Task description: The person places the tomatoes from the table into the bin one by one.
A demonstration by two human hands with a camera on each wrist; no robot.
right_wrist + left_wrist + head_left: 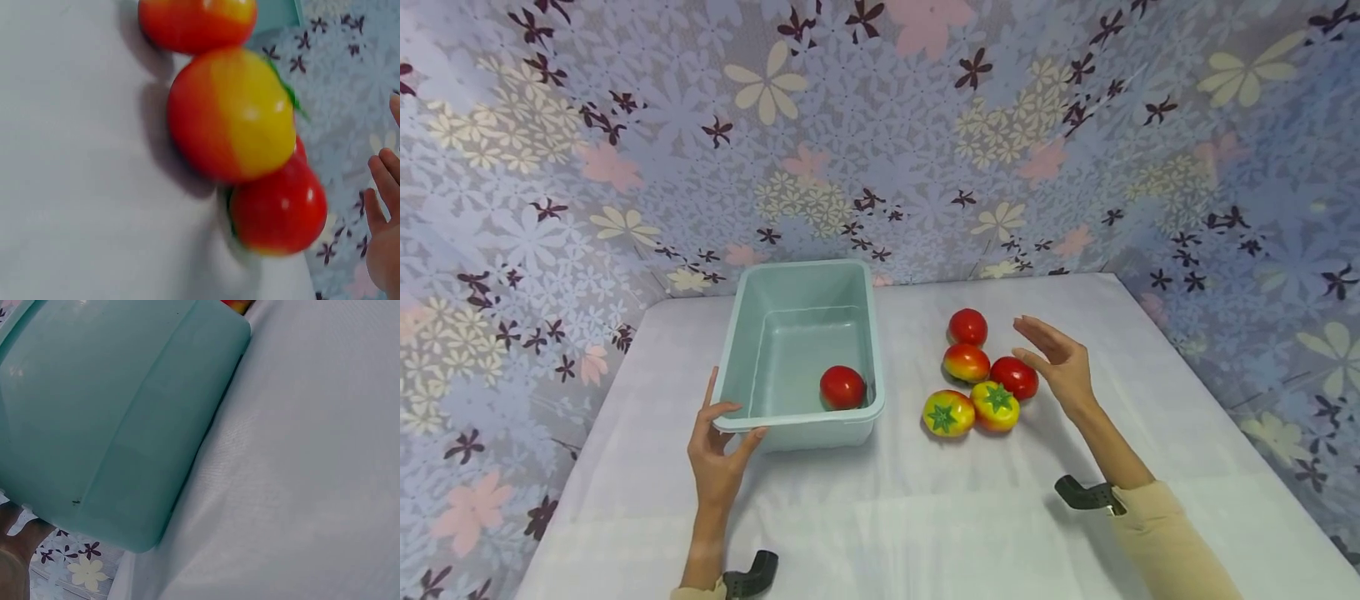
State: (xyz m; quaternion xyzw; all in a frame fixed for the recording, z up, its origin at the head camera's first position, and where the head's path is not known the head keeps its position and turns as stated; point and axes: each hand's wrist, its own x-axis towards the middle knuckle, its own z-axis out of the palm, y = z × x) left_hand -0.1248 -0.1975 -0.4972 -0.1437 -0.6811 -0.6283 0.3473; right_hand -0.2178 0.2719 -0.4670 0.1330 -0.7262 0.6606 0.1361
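A pale green plastic bin (820,437) stands left of the middle, a red tomato (842,387) inside its near right corner. My left hand (718,454) grips the rim at the near left corner, thumb along the front. Several tomatoes cluster right of the bin: a red one (967,327) at the back, a red-orange one (966,363) below it, and two yellow ones (948,414) with green star-shaped tops in front. Closest to my right hand (1063,371) is another red tomato (1015,378). That hand hovers just right of it, fingers extended and holding nothing.
White cloth (880,525) covers the table. Flower-patterned fabric (880,150) rises behind the table and along both sides. Dark wrist mounts (1084,493) sit on both forearms. The left wrist view is mostly the bin's outer wall (112,425).
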